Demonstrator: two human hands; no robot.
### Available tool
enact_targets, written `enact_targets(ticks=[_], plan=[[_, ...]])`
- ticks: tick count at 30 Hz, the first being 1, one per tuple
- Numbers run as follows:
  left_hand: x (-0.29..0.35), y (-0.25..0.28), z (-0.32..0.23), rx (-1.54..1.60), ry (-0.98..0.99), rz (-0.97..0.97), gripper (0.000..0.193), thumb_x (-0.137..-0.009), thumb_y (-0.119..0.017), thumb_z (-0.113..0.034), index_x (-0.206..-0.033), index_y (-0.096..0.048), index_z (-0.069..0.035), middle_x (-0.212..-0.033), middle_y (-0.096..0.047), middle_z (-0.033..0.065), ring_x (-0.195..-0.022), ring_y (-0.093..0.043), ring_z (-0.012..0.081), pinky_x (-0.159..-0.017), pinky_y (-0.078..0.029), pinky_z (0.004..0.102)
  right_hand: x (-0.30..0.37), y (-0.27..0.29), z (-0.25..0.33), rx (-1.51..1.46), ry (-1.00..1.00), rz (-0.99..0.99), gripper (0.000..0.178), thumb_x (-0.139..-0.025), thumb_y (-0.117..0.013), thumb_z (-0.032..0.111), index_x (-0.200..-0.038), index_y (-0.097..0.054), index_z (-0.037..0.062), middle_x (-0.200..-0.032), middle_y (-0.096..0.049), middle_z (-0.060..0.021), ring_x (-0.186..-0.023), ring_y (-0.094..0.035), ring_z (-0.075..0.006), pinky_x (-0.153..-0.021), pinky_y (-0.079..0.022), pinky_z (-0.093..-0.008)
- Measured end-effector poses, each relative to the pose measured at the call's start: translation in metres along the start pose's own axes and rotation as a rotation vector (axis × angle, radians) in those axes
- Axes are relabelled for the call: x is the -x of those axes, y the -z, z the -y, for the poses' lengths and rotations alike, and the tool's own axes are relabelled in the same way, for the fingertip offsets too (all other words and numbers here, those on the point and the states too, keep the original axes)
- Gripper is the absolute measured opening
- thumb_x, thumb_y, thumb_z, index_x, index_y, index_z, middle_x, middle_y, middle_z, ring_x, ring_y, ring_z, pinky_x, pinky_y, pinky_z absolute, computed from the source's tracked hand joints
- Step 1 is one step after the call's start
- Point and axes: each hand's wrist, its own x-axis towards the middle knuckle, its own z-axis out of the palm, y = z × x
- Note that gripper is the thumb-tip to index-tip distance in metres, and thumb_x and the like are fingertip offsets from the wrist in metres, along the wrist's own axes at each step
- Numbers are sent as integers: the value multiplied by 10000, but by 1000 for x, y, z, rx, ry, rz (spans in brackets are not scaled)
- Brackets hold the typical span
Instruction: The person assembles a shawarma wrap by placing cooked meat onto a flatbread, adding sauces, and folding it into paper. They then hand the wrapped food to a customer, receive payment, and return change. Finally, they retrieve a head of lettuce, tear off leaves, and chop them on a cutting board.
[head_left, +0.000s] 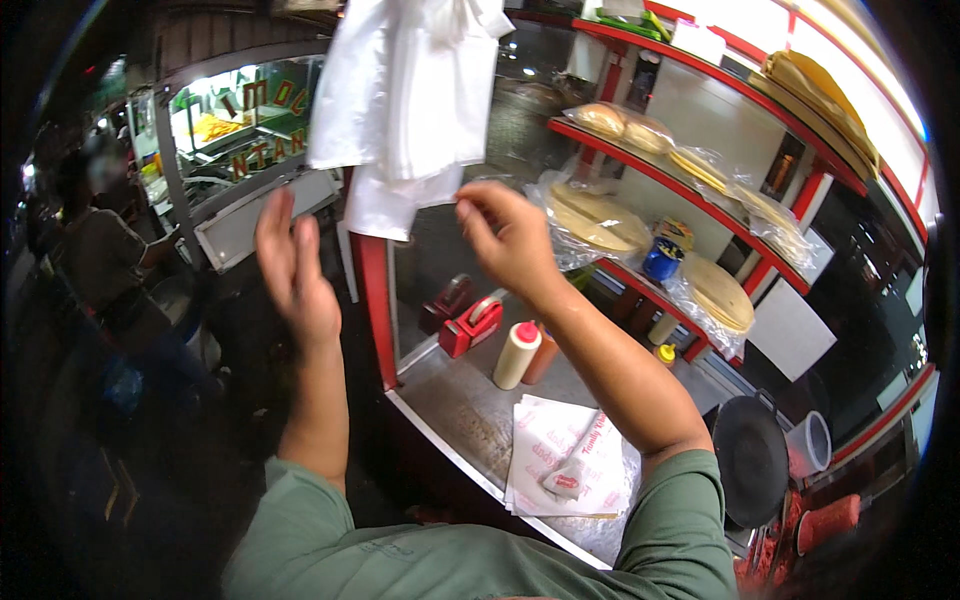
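White plastic bags (410,100) hang in a bunch at the top middle. My right hand (508,235) is raised at their lower right edge, fingers curled into a pinch on the corner of one bag. To the left of the bunch, my left hand (297,265) is lifted with its fingers stretched out, slightly blurred and holding nothing. Below my right forearm, a long paper-wrapped roll (578,465) lies on a stack of printed paper sheets (540,440) on the metal counter (455,405).
Behind the papers stand a cream squeeze bottle (517,357), an orange-brown one (541,358) and a red tape dispenser (470,327). Red shelves (680,180) at right hold bagged flatbreads (600,220). A black pan (750,460) sits at far right. A person (110,250) is at left beside another lit stall.
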Motion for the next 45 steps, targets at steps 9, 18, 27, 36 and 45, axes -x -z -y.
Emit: enact_targets(ticks=[9,18,27,36,45], plan=[[4,-66,-21,-864,-685,640,810,-948,-689,-369,-1616,-327,-89,-1682,-276,213,-1557,-247,409,-1223,-141,669,-27,-25,70,389,629,-490,333,-838,-793,79,-1149,-677,50,-1126,-638,-133,-1082,-591,-332,-948,-451,-421],[19,-112,28,-715,-572,914,603,-987,-566,-550,-1442,-627,-159,-1582,-462,203,-1477,-376,390,-1244,-192,531,-88,-37,42,584,323,-292,311,-918,-745,200,-1144,-636,17,-1082,-681,-209,-1063,-646,-396,-899,-535,-471],[36,-89,27,-696,-307,1046,461,-999,-610,-363,-1393,-628,-125,-1547,-482,183,-1488,-402,347,-1229,-205,647,-102,-25,16,884,29,-97,192,-889,-714,188,-860,-663,5,-853,-737,-256,-858,-742,-431,-794,-589,-520],[-2,-46,-9,-268,-231,467,421,-1016,-675,-153,-1375,-557,31,-1486,-543,225,-1389,-545,332,-1194,-407,443,-86,-18,15,306,-13,-164,210,-847,-791,160,-1032,-802,61,-887,-751,-222,-846,-766,-361,-773,-588,-441],[-35,-50,-30,-151,-89,486,612,-980,-751,-176,-1472,-448,24,-1403,-594,229,-1283,-629,293,-1105,-499,399,-73,-12,53,-160,-93,-23,383,-933,-832,234,-718,-579,43,-647,-527,66,-621,-455,-32,-551,-379,-232]])
